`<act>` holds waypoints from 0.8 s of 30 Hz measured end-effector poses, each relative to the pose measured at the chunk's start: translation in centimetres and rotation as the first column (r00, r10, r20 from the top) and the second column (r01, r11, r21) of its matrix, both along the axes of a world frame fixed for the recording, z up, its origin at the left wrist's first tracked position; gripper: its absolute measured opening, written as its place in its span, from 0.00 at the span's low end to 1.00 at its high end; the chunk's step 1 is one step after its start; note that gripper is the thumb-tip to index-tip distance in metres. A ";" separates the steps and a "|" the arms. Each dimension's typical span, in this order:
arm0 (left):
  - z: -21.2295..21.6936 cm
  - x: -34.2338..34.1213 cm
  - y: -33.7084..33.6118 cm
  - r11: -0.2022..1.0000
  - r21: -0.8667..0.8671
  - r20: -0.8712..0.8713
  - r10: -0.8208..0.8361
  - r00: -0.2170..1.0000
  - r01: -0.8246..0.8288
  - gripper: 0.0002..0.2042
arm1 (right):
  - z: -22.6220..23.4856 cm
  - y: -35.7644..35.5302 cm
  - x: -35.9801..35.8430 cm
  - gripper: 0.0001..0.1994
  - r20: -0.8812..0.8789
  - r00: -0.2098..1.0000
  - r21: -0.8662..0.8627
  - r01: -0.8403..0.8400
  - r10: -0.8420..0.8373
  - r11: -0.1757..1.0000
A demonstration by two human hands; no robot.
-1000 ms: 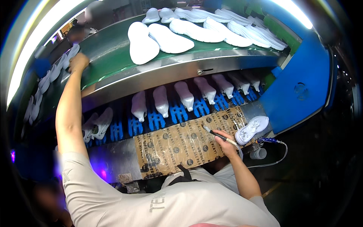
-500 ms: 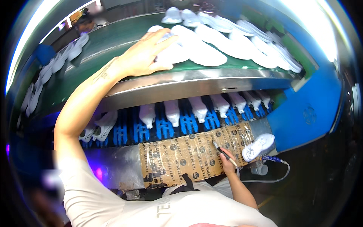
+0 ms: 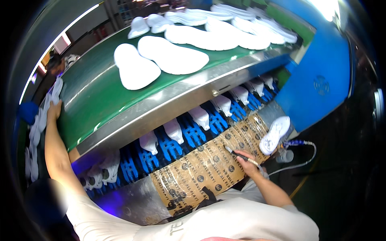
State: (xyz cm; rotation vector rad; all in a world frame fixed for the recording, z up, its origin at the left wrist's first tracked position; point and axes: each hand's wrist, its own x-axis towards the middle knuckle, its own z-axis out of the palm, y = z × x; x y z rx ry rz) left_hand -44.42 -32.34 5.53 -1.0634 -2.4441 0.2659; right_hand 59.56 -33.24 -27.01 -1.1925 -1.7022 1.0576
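Note:
My left arm stretches far out to the left. At its end my left hand (image 3: 54, 111) is against a row of white shoe soles (image 3: 55, 90) along the left side of the green conveyor belt (image 3: 94, 92); its fingers are too small and partly hidden to show a grip. My right hand (image 3: 248, 161) is closed round the handle of a brush (image 3: 241, 156) fed by a thin hose, with the bristles pointing up and left over a cardboard-covered ledge (image 3: 205, 170). Just beyond that hand a white shoe (image 3: 275, 135) lies at the ledge's right end.
More white soles (image 3: 173, 55) lie across the belt, behind a metal edge (image 3: 169, 94). Below it, white shoe uppers (image 3: 173, 131) hang among blue holders (image 3: 193, 134). A blue machine panel (image 3: 321, 82) stands right; a small clear cup (image 3: 284, 156) is near the shoe. Another person (image 3: 60, 64) appears far left.
My left hand has left the soles in the middle of the belt and moved to the row at the far left. The view has turned left. The brush stays in my right hand.

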 end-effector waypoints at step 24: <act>-0.1 50.0 -8.7 -0.041 0.880 -0.108 -0.988 -0.114 -0.473 0.23 | 1.1 0.9 0.9 0.14 -0.383 0.921 -0.159 0.011 -0.072 0.987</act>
